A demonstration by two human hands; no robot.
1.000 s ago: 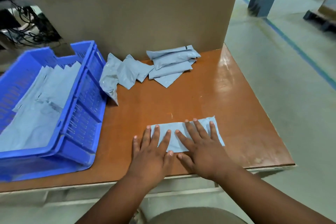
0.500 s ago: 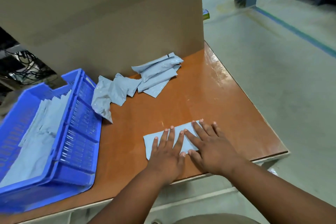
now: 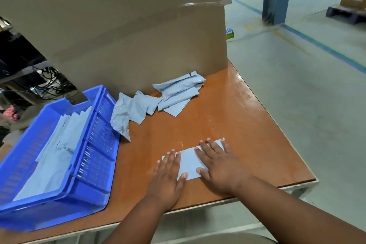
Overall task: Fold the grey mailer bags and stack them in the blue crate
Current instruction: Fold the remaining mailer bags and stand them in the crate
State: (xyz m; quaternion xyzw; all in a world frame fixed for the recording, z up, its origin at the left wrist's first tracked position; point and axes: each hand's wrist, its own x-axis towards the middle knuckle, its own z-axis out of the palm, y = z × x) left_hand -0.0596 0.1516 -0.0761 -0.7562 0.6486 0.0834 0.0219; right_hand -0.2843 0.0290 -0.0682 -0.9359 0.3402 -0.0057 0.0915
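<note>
Head view: left hand (image 3: 168, 172) and right hand (image 3: 219, 166), both flat with fingers straight, pressing folded grey plastic mailer bag (image 3: 189, 161) onto near orange tabletop (image 3: 247, 125), presumably creasing before crating.

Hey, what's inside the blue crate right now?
The blue crate holds flat grey mailer bags, overlapping in a leaning row. The crate floor beneath them is covered, so their count stays unclear.

- Our left hand (image 3: 168, 176): bare, no glove, ring or watch in view.
- Our right hand (image 3: 219, 166): bare likewise, nails short and pale.
- Our forearms: both uncovered to the frame's edge (no sleeve or cuff shows).
- Our lap: a patch of brownish cloth at the bottom edge, garment unclear.
</note>
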